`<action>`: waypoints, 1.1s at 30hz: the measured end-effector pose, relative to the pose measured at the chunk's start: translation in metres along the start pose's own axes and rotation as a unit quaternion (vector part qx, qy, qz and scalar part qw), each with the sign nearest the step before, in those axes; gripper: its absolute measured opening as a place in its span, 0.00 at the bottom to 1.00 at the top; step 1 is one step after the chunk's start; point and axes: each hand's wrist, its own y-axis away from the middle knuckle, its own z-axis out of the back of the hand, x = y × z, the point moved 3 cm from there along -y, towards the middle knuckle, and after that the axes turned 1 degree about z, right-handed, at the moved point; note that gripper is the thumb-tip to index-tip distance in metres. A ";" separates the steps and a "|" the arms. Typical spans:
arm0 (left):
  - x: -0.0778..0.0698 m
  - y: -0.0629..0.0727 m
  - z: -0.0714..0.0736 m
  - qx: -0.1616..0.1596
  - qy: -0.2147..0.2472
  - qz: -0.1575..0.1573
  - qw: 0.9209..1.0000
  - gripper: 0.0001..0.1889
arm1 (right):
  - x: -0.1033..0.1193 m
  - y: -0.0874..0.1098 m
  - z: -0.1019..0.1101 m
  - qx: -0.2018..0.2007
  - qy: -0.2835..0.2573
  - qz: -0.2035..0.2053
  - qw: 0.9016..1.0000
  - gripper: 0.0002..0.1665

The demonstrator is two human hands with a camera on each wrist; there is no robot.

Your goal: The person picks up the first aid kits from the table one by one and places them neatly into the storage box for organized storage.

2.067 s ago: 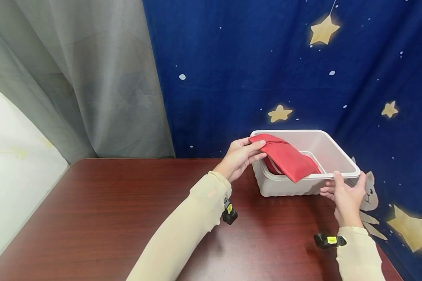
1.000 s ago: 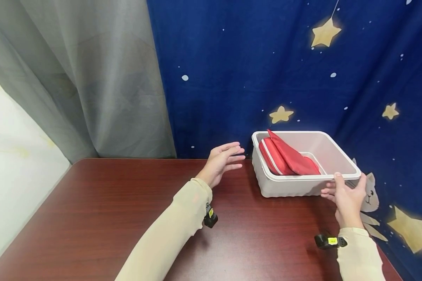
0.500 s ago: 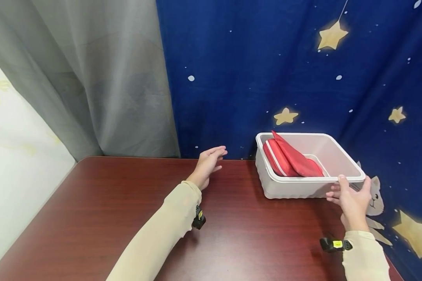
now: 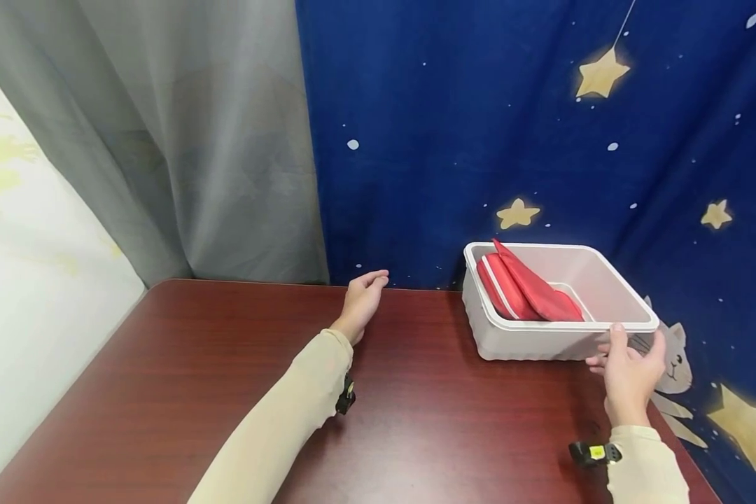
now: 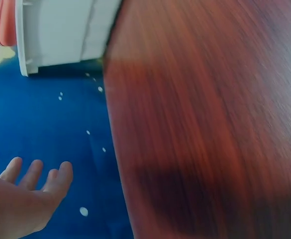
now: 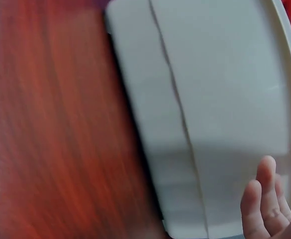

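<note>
A white plastic bin point(image 4: 542, 341) stands at the table's back right. Inside, a rounded red case with white trim point(image 4: 496, 285) lies at the left. A flat red zip pouch point(image 4: 538, 290) leans over it, one corner poking above the rim. My right hand point(image 4: 631, 374) is at the bin's front right corner, thumb against the rim; in the right wrist view its relaxed fingers point(image 6: 262, 211) are beside the outer wall. My left hand point(image 4: 360, 301) hovers left of the bin over the table's back edge, holding nothing, its fingers loosely bent in the left wrist view point(image 5: 33, 181).
The brown wooden table point(image 4: 227, 364) reaches left and forward from the bin. Behind it hang a grey curtain point(image 4: 246, 175) and a blue curtain with stars point(image 4: 441, 140). A white wall point(image 4: 31, 301) is at the left.
My left hand has let go of the flat red pouch, which now rests in the bin, and has drawn away left. My right hand has stayed by the bin's corner.
</note>
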 end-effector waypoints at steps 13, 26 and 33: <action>0.012 -0.006 0.010 -0.063 -0.091 -0.026 0.994 0.18 | -0.014 0.019 -0.017 -0.063 0.190 0.097 0.975 0.07; 0.018 -0.007 0.015 -0.079 -0.205 -0.071 0.973 0.20 | -0.020 0.052 -0.048 0.070 0.387 0.162 0.905 0.18; 0.024 -0.008 0.018 -0.068 -0.279 -0.118 0.951 0.21 | -0.019 0.074 -0.075 0.196 0.417 0.201 0.865 0.14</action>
